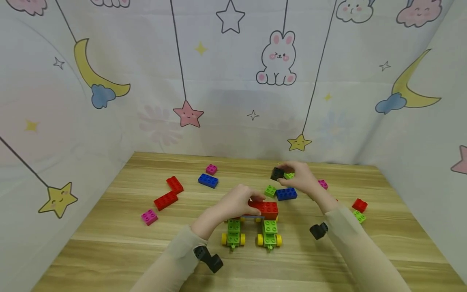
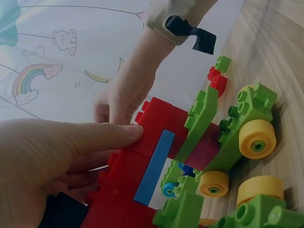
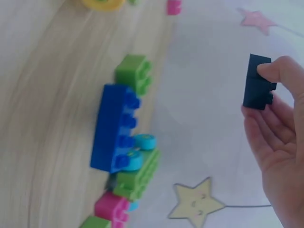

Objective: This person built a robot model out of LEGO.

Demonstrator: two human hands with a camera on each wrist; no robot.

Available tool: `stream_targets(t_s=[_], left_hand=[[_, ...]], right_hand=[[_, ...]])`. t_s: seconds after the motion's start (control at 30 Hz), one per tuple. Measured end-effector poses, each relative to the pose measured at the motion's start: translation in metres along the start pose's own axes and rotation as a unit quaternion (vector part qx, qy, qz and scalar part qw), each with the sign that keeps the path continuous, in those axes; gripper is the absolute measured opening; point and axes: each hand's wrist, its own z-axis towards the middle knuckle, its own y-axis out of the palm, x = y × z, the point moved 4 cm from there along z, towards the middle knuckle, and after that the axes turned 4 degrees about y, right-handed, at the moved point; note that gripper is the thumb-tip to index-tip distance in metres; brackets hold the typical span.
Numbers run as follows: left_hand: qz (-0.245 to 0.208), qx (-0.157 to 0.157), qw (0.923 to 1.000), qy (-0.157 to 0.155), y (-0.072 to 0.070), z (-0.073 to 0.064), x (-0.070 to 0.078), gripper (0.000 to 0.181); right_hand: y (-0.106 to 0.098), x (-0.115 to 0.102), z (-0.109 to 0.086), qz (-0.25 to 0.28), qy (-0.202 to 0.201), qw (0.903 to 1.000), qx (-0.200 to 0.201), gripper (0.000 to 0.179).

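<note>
A brick-built toy stands near the middle of the table, with red bricks (image 1: 268,210) on top, green wheeled bases (image 1: 270,233) and a blue strip (image 2: 154,166) under the red layer. My left hand (image 1: 238,202) grips the red bricks, its thumb on one side and its fingers partly hidden behind. Low in the left wrist view, a dark piece (image 2: 64,211) shows by that hand. Raised beyond the toy, my right hand (image 1: 299,176) pinches a black brick (image 3: 258,81) between thumb and fingers, apart from the toy.
Below the right hand lie a blue brick (image 1: 286,194) and a small green brick (image 1: 270,190). On the left are red bricks (image 1: 166,200), pink bricks (image 1: 149,217) and another blue brick (image 1: 208,181). A red brick (image 1: 360,205) sits far right. A printed curtain (image 1: 237,134) surrounds the table.
</note>
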Motion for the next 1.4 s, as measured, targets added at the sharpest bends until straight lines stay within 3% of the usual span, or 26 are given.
stream_targets(t_s=[0.2,0.47,0.7,1.0,1.4], left_hand=[[-0.005,0.002,1.0000,0.000,0.000,0.001,-0.001,0.039],[-0.012,0.003,0.9999,0.000,0.000,0.000,-0.001,0.038],[-0.012,0.005,0.9999,0.000,0.000,-0.001,0.000,0.039],[-0.008,0.009,0.9999,0.001,0.000,-0.001,0.000,0.039],[-0.016,0.009,0.9998,0.002,0.000,-0.001,0.001,0.039]], right_hand=[[-0.008,-0.020,-0.022,0.013,-0.050,0.9985,0.018,0.035],[-0.009,-0.031,-0.046,0.013,-0.090,0.9957,0.017,0.035],[-0.002,-0.026,-0.057,0.034,-0.084,0.9958,-0.008,0.034],[0.005,-0.025,-0.065,0.054,-0.106,0.9927,-0.018,0.030],[0.010,-0.023,-0.071,0.039,-0.089,0.9944,-0.041,0.031]])
